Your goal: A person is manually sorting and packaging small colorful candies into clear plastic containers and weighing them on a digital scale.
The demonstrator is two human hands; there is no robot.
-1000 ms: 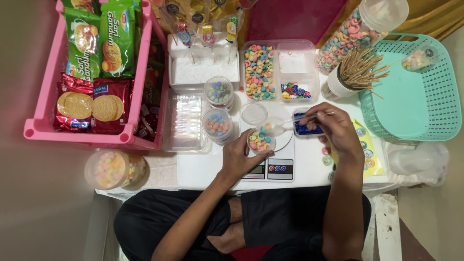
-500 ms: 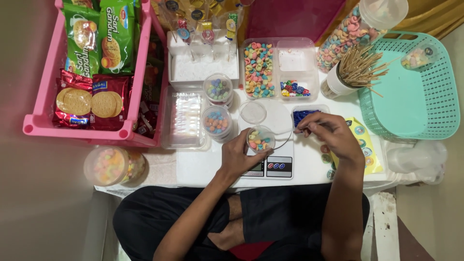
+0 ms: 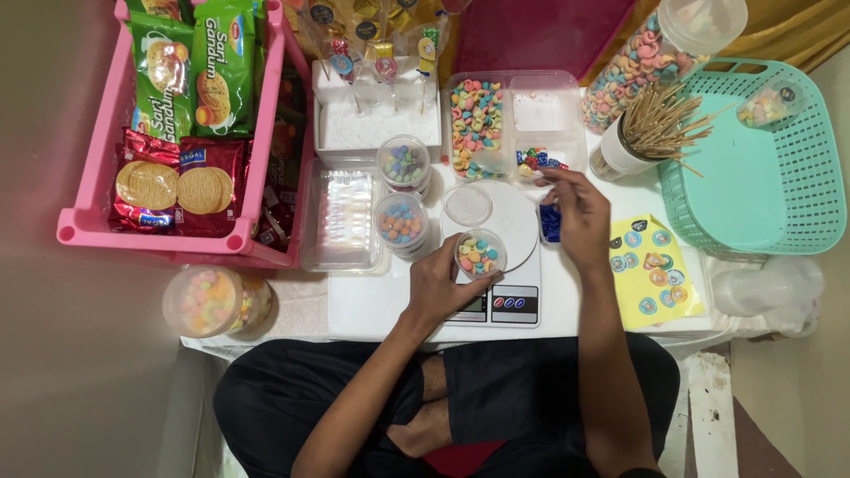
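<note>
White table [image 3: 372, 305] at frame centre, crowded with candy tubs. Left hand [image 3: 443, 288] clasps the half-filled small cup [image 3: 479, 255] on the scale [image 3: 509, 292]. Right hand [image 3: 580, 217] reaches the divided tray [image 3: 567, 124], fingers pinched; contents unclear. Lid [image 3: 467, 204] still off.

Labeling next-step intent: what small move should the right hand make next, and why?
Probably dip into the divided clear tray: the right hand hovers by its small mixed-candy compartment, while the left hand steadies the part-filled cup on the scale.

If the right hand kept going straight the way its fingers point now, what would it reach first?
The right hand points up the table toward the clear divided tray. It would probably meet first the compartment of small multicoloured candies, just past the fingertips. Its height above the tray is unclear.
</note>
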